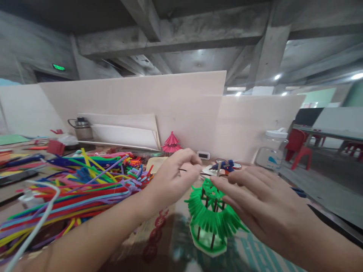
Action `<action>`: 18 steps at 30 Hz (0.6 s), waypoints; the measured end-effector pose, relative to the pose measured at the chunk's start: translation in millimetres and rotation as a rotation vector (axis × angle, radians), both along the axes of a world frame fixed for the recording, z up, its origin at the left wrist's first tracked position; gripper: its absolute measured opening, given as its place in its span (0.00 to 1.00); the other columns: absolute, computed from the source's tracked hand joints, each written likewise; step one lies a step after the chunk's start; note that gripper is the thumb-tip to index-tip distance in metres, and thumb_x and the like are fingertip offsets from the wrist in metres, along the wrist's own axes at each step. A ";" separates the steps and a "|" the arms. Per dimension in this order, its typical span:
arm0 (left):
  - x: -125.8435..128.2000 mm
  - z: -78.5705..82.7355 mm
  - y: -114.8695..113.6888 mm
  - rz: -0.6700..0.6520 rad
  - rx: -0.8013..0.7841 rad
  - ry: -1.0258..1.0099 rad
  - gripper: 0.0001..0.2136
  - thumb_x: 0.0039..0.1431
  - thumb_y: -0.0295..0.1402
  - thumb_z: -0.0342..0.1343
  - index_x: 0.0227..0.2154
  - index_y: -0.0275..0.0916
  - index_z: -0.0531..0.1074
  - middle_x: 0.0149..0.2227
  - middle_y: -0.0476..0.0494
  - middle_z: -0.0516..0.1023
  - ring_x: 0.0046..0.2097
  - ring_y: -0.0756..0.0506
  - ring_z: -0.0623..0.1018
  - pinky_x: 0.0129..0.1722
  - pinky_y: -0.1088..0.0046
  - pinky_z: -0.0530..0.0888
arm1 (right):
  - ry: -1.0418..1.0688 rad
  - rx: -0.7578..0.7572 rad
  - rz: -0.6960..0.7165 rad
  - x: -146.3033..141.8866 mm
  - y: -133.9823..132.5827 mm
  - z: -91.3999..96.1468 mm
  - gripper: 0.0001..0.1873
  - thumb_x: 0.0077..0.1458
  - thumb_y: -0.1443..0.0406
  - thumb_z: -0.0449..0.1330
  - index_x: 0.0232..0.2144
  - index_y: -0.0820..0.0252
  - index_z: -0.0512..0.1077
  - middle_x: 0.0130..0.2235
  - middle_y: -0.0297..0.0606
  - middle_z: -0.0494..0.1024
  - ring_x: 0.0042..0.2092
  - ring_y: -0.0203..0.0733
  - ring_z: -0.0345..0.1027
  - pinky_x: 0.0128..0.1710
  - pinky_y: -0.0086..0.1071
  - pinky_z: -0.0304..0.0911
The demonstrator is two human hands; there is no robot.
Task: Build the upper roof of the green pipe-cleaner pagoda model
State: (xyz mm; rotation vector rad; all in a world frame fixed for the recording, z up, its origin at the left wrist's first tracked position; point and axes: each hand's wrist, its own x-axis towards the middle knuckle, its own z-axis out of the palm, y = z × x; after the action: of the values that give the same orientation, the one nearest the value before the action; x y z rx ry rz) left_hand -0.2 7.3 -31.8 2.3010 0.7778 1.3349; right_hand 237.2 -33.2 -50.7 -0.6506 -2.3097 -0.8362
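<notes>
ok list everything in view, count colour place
green model: one, green, brown posts, centre
craft strips: many, mixed colours, left
pink model: one, pink, back centre
glue gun: one, blue, behind green model
jar: one, clear, white lid, back right
bottle: one, greyish, dark lid, back left
boards: at least two, white, back left
partition panels: several, whitish, back
cable: one, white, front left
seats: several, red, far right
sign: one, green, upper left
left hand: one, bare, centre
right hand: one, bare, right of centre

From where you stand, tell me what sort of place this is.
Probably a craft workshop: there are colorful pipe cleaners, a blue glue gun and a green pavilion model.
</notes>
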 end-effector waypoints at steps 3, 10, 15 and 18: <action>-7.0 7.9 -5.6 -0.076 -0.047 -0.017 0.14 0.71 0.32 0.43 0.26 0.41 0.60 0.27 0.52 0.61 0.30 0.49 0.64 0.31 0.71 0.64 | 0.156 0.024 0.014 6.0 -6.0 13.0 0.16 0.66 0.70 0.56 0.55 0.60 0.69 0.45 0.44 0.78 0.42 0.45 0.72 0.41 0.38 0.65; -12.9 22.1 -53.9 -0.416 0.087 0.249 0.08 0.64 0.31 0.62 0.45 0.47 0.75 0.41 0.49 0.77 0.46 0.47 0.76 0.50 0.70 0.73 | 0.495 -0.322 0.054 16.8 6.2 25.5 0.11 0.66 0.65 0.57 0.49 0.55 0.74 0.41 0.37 0.82 0.40 0.38 0.77 0.38 0.31 0.70; -0.4 10.8 -21.3 -0.191 0.082 0.059 0.22 0.63 0.31 0.63 0.58 0.52 0.69 0.56 0.46 0.74 0.58 0.44 0.73 0.59 0.69 0.70 | 0.572 -0.574 0.084 18.3 28.8 13.2 0.24 0.66 0.61 0.56 0.63 0.56 0.66 0.50 0.40 0.81 0.49 0.42 0.77 0.51 0.39 0.71; -9.4 0.3 -7.3 -0.254 -0.083 -0.135 0.19 0.66 0.30 0.59 0.58 0.49 0.69 0.53 0.44 0.78 0.55 0.43 0.77 0.53 0.68 0.75 | 0.602 -0.597 0.073 20.7 29.8 12.8 0.26 0.66 0.60 0.57 0.64 0.57 0.63 0.51 0.43 0.81 0.51 0.44 0.76 0.54 0.43 0.70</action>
State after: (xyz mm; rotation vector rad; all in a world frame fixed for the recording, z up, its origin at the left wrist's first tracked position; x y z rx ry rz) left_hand -9.7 0.0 -31.4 2.1366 0.4697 1.3000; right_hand 257.9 -3.4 -37.9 -0.9082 -1.9762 0.1158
